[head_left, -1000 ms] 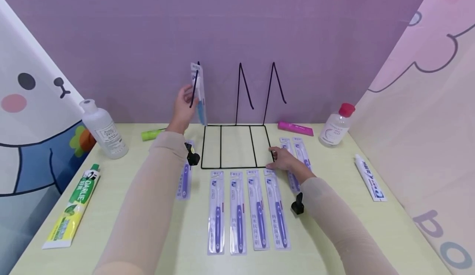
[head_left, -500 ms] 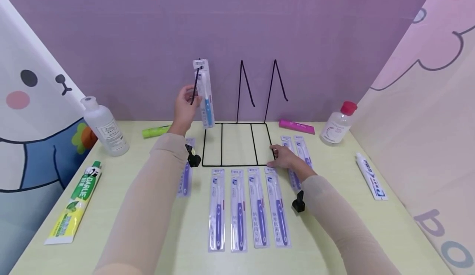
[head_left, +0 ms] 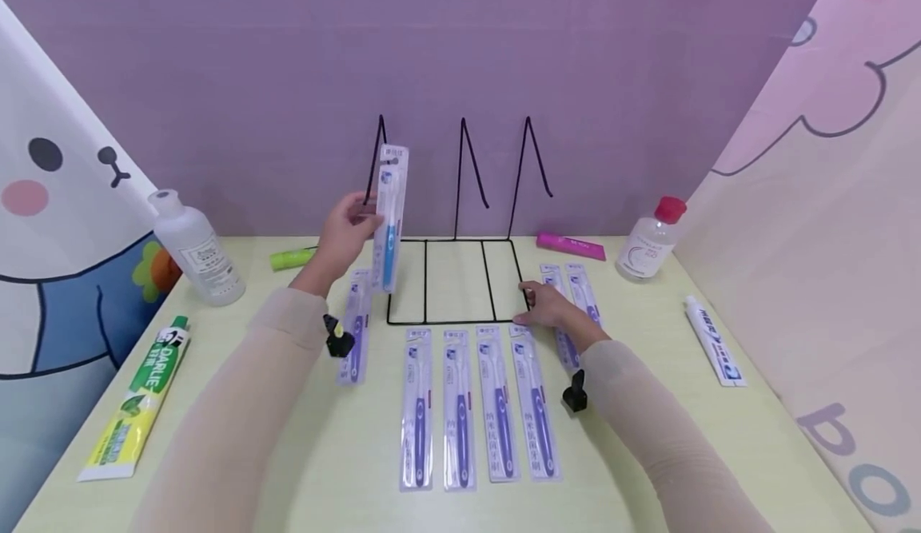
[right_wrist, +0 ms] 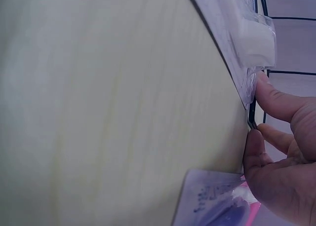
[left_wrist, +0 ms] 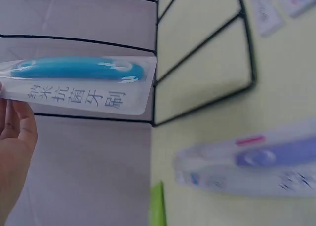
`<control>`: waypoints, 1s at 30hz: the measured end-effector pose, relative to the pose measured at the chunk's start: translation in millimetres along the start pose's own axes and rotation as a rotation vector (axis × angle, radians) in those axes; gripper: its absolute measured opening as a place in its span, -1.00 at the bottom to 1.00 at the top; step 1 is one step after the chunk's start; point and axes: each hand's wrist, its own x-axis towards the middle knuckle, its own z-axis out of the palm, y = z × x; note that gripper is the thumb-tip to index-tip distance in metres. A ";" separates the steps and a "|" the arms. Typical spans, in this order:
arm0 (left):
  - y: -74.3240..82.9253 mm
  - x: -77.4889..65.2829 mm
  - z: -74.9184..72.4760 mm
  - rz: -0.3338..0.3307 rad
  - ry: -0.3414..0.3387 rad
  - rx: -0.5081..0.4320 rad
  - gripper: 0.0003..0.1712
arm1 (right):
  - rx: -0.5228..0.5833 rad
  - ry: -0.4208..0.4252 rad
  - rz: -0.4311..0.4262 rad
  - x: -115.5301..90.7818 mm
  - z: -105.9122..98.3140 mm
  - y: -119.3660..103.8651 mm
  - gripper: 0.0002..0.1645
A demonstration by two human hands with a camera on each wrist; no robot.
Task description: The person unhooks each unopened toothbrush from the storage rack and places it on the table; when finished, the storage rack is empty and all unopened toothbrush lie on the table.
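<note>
My left hand (head_left: 341, 233) pinches the edge of a packaged toothbrush (head_left: 391, 221) with a blue handle. The pack hangs upright just right of the left hook of a black wire rack (head_left: 460, 323), its hanging hole below the hook's top bend. In the left wrist view, the blue handle (left_wrist: 84, 68) and the lower end of the pack lie across the rack's wires. Thumb and fingers of my right hand (head_left: 550, 307) pinch the front right corner of the rack's base. Several purple toothbrush packs (head_left: 420, 413) lie in a row in front of the rack.
More purple packs lie left (head_left: 356, 325) and right (head_left: 584, 293) of the rack. A Darlie toothpaste tube (head_left: 137, 405) and a white bottle (head_left: 197, 249) stand at left. On the right are a red-capped bottle (head_left: 647, 249) and a toothpaste tube (head_left: 715, 341). A pink box (head_left: 572, 246) lies behind.
My left hand has brought the blue toothbrush pack down and toward me, away from the left hook's wire, and turned its front to face me. My right hand stays on the rack corner.
</note>
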 end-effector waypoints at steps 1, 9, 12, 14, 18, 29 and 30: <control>-4.2 -5.2 -3.6 -0.016 -0.001 0.003 -0.54 | -0.001 0.001 -0.004 -0.3 0.2 -0.3 -0.09; -48.3 -40.1 -43.9 -0.181 -0.022 0.028 -0.50 | -0.009 -0.003 0.006 -1.7 0.8 0.4 -0.07; -63.3 -49.3 -57.6 -0.252 -0.046 0.051 -0.48 | -0.010 -0.004 0.015 -2.4 -0.3 1.2 -0.07; -72.6 -54.8 -64.7 -0.299 -0.077 0.052 -0.44 | -0.010 0.000 0.027 -3.4 -1.6 1.4 -0.06; -87.9 -64.7 -74.6 -0.383 -0.132 0.035 -0.40 | -0.014 0.004 0.036 -5.5 -3.2 2.0 -0.05; -108.6 -72.8 -82.2 -0.498 -0.156 0.190 -0.43 | -0.014 0.000 0.027 -7.1 -4.8 -0.4 -0.05; -108.8 -73.7 -82.4 -0.500 -0.153 0.218 -0.45 | -0.013 -0.002 0.016 -7.1 -4.7 -1.4 -0.06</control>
